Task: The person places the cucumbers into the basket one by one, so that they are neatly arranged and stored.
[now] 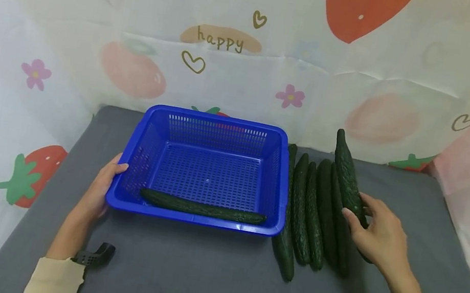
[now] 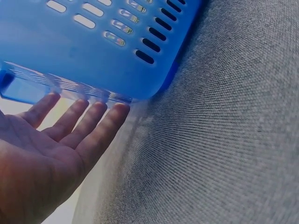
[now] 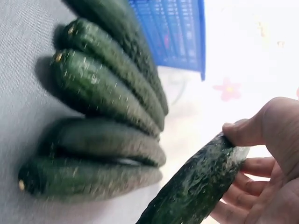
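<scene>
A blue plastic basket (image 1: pixel 195 218) with slotted walls sits on the grey cloth, one long cucumber (image 1: pixel 202 207) lying along its near side. At its left rim, my left hand (image 1: pixel 103 185) holds the basket, thumb over the edge. The left wrist view shows that hand's fingers (image 2: pixel 100 133) reaching along the outer wall. My right hand (image 1: pixel 381 235) grips a cucumber (image 1: pixel 346 170) near its lower end, between thumb and fingers. This cucumber (image 3: pixel 196 182) is raised and tilted above the others, its far end pointing away from me.
Several cucumbers (image 1: pixel 303 207) lie side by side right of the basket, the leftmost close against its wall. A grey cloth (image 1: pixel 195 274) covers the table. Behind it hangs a white curtain (image 1: pixel 236 84) printed with strawberries and flowers.
</scene>
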The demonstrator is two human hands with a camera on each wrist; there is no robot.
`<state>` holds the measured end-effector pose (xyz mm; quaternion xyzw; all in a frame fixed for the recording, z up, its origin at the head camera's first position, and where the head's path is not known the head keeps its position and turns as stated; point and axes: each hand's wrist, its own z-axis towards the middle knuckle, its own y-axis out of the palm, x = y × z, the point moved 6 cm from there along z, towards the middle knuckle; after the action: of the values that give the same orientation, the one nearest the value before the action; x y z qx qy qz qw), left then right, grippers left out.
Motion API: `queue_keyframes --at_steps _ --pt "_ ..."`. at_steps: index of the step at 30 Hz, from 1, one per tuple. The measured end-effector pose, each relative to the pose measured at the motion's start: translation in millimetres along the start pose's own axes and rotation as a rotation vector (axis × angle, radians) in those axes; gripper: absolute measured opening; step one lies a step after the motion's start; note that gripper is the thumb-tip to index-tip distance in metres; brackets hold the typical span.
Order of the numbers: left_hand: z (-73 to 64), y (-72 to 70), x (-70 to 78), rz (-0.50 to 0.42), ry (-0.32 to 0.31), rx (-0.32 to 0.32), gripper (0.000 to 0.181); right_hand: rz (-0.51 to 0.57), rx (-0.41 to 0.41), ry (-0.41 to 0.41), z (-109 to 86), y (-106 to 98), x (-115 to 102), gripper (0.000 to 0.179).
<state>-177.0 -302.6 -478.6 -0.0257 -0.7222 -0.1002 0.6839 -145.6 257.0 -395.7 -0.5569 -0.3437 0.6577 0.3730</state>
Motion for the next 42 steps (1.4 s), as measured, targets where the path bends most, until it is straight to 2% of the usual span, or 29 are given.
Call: queue_keyframes --at_steps 7,15,24,33,38,42 --pt "0.1 -2.1 1.1 -0.033 0.022 -0.006 0.047 0.030 0.015 -0.059 6.4 4 -27 0.058" --pt "0.9 -0.3 0.1 -0.012 0.001 -0.007 0.047 0.055 -0.028 -0.081 14.0 8 -53 0.057" --pt "1.0 0.8 0.0 -0.025 -0.004 0.013 0.047 0.075 -0.073 -0.146 20.6 17 -81 0.056" --pt "-0.2 1.8 -2.9 -0.017 -0.029 0.020 0.053 0.074 -0.085 -0.172 22.8 22 -98 0.054" --pt "-0.9 0.4 -2.2 -0.036 -0.030 0.041 0.050 0.076 -0.084 -0.218 27.3 23 -109 0.053" --pt "0.7 1.1 -1.3 -0.031 -0.020 0.023 0.048 0.070 -0.087 -0.243 30.7 22 -117 0.052"
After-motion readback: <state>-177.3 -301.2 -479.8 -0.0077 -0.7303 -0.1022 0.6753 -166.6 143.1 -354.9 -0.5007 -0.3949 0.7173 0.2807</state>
